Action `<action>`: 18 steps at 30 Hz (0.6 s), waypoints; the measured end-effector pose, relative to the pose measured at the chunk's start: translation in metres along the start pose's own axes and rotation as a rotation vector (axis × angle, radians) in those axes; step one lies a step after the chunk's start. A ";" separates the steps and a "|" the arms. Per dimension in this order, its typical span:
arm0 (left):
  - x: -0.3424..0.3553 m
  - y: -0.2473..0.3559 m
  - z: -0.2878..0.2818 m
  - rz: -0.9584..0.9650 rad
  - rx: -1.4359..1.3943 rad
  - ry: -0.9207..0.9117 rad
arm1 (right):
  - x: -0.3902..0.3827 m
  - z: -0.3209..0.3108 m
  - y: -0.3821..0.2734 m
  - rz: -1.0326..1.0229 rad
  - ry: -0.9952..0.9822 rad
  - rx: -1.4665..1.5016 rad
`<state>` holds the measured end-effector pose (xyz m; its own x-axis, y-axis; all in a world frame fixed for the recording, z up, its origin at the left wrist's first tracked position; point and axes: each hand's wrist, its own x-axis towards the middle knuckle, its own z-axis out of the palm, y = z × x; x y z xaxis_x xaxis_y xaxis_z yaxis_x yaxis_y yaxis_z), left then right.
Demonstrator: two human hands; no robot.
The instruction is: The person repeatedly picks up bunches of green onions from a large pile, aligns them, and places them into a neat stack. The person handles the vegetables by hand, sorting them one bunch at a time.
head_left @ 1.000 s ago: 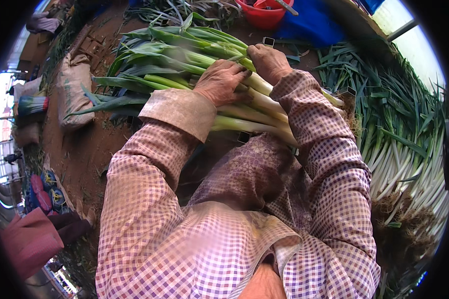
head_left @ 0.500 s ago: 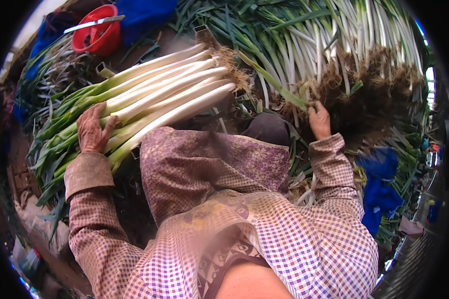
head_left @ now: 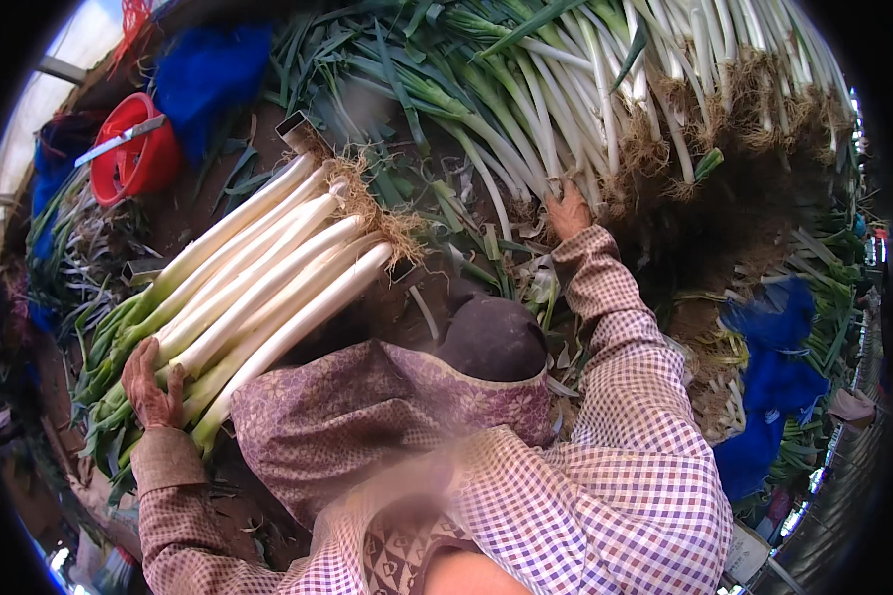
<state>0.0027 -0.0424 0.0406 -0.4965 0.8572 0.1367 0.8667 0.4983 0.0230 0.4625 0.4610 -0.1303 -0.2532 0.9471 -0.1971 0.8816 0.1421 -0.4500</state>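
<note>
Several trimmed leeks [head_left: 258,278] lie side by side at the left, their rooted ends pointing up and right. My left hand [head_left: 153,389] rests on them where white turns green, thumb spread from the fingers. A large pile of leeks [head_left: 605,89] with soil on the roots fills the far right. At that pile's near left edge, my right hand [head_left: 569,211] has its fingers curled around the root end of a leek; the fingertips are partly hidden among the stalks.
A red bucket [head_left: 137,171] with a knife [head_left: 119,141] across its rim stands at the far left, beside blue cloth [head_left: 211,79]. An open metal tube end [head_left: 293,125] sticks out beyond the trimmed leeks. More blue material [head_left: 772,377] and leaf scraps lie at the right.
My right hand has let go of a long yellowish-green leaf and reached farther out to the leek pile. My left hand stays on the trimmed leeks. The view has shifted right.
</note>
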 end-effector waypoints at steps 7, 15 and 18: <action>0.001 0.005 -0.006 0.060 0.058 -0.024 | 0.134 0.037 0.015 0.228 -0.196 -0.211; -0.003 0.000 -0.006 0.084 0.093 -0.014 | 0.121 0.024 -0.002 0.042 -0.305 -0.067; -0.003 -0.002 -0.005 0.069 0.089 -0.003 | 0.102 0.008 -0.027 0.174 -0.448 0.297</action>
<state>0.0028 -0.0469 0.0447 -0.4358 0.8903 0.1321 0.8913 0.4473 -0.0743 0.4095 0.5511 -0.1456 -0.3151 0.7256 -0.6117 0.7921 -0.1539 -0.5906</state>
